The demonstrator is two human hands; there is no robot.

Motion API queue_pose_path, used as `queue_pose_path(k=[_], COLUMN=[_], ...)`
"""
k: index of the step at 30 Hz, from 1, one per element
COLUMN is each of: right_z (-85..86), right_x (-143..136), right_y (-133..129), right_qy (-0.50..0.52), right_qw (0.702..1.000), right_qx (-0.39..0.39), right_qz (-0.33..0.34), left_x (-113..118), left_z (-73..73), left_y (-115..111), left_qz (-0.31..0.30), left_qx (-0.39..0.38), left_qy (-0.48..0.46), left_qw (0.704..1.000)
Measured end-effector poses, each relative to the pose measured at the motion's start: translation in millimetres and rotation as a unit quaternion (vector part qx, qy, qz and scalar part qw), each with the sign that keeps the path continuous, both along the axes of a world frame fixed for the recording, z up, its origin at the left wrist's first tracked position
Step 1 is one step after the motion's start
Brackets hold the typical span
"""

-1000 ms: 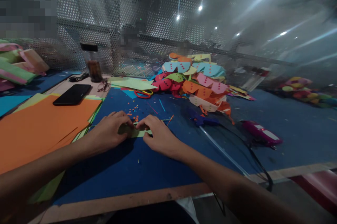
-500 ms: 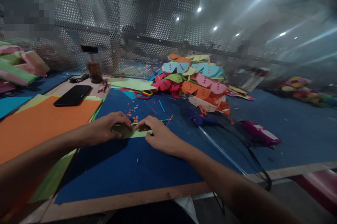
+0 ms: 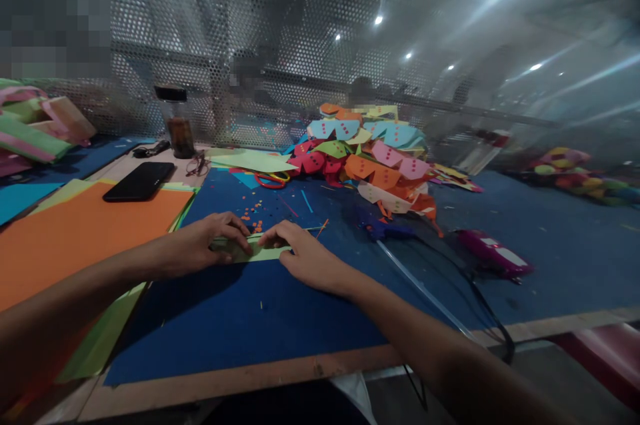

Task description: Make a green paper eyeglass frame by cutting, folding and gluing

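Note:
A narrow pale green paper strip (image 3: 265,252) lies on the blue mat (image 3: 240,332), under the fingers of both hands. My left hand (image 3: 220,242) is curled over the strip's left part, thumb on the near side and fingertips on the far side. On the right part rests my right hand (image 3: 300,252), its fingers bent and pressed on the paper. Small orange scraps (image 3: 257,226) are scattered just beyond. Red-and-yellow handled scissors (image 3: 271,179) lie farther back, their blades hidden.
Folded colored paper pieces (image 3: 380,158) are heaped behind. A blue glue gun (image 3: 383,228) and a magenta device (image 3: 495,253) lie to the right. At left are orange sheets (image 3: 100,232), a black phone (image 3: 140,181), a jar (image 3: 179,132) and eyeglasses (image 3: 198,164).
My right hand has shifted very slightly to the right along the strip. My left fingers have edged a little right and down on the paper.

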State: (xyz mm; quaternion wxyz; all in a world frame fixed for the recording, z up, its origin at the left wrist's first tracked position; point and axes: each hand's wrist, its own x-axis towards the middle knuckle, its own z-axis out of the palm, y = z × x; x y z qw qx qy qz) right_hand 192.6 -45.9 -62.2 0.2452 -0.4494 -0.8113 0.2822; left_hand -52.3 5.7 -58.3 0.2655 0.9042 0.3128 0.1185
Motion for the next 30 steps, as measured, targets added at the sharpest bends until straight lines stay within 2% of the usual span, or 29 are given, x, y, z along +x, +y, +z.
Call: queue_pose_path(k=[5,10,13,17,23,30], right_z=[-7.7,-9.1,-8.4,-8.6,-8.7,-3.8], right_x=[-15.1,-24.2,-24.1,-22.6,-18.9,-6.4], right_y=[-0.4,-1.8,-2.1,-1.5,1.6,4.1], right_qy=[-0.050,-0.090,-0.086,-0.077,-0.051,-0.022], right_qw=[0.993,0.983,0.984,0.985,0.991,0.999], right_qx=[0.068,0.097,0.091,0.089,0.065,0.020], right_qz=[-0.088,-0.129,-0.127,-0.125,-0.106,-0.042], left_x=[-1.1,-1.6,2.6,14.4,27.7,21.9], left_z=[-3.7,-6.0,-6.9,-11.1,-16.5,-9.8], left_y=[2.2,1.5,-3.4,-12.7,-21.2,-16.2], left_qz=[-0.004,0.004,0.022,0.081,0.165,0.134], left_qx=[0.002,0.009,0.014,0.051,0.106,0.044], left_qy=[-0.016,-0.039,-0.058,-0.072,-0.014,-0.024], left_qw=[1.000,0.999,0.998,0.993,0.981,0.990])
